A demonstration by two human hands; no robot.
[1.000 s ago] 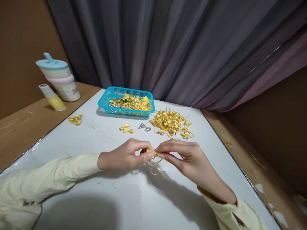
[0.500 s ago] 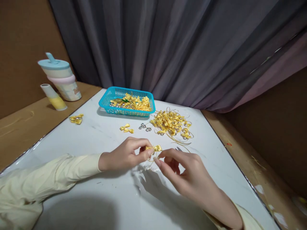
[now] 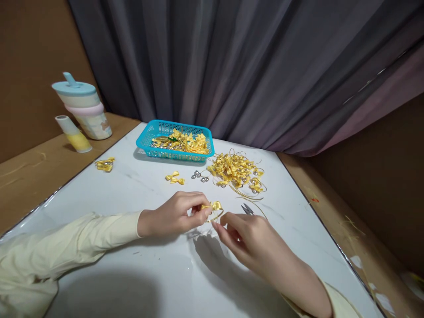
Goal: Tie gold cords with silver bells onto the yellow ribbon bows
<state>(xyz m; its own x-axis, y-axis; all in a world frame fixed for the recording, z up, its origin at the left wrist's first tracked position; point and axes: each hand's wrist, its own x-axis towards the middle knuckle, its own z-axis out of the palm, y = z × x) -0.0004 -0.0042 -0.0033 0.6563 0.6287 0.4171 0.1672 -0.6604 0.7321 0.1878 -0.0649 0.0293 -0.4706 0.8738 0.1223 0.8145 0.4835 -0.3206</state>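
My left hand [image 3: 185, 213] pinches a yellow ribbon bow [image 3: 216, 205] between thumb and fingertips above the middle of the table. From the bow a thin gold cord [image 3: 217, 216] curves in a loop toward my right hand [image 3: 251, 232]. The thumb and index finger of that hand are closed at the cord's end. Just beyond my right knuckles the points of dark scissors [image 3: 247, 209] show, their handles hidden behind the hand. Two loose yellow bows [image 3: 175, 178] lie past my left hand, beside several silver heart-shaped bells or charms [image 3: 200, 176].
A blue basket [image 3: 175, 154] at the back holds yellow bows and silver pieces. Right of it spreads a pile of bows with cords [image 3: 235, 170]. One bundle [image 3: 105, 164] lies at the left edge. A tumbler [image 3: 88, 110] and a cone-shaped spool [image 3: 73, 134] stand left; a curtain [image 3: 198, 66] hangs behind.
My right hand has shifted slightly down, and the cord loop beside the bow shows more clearly. More of the scissors is uncovered. My left hand stays nearly in place with the bow.
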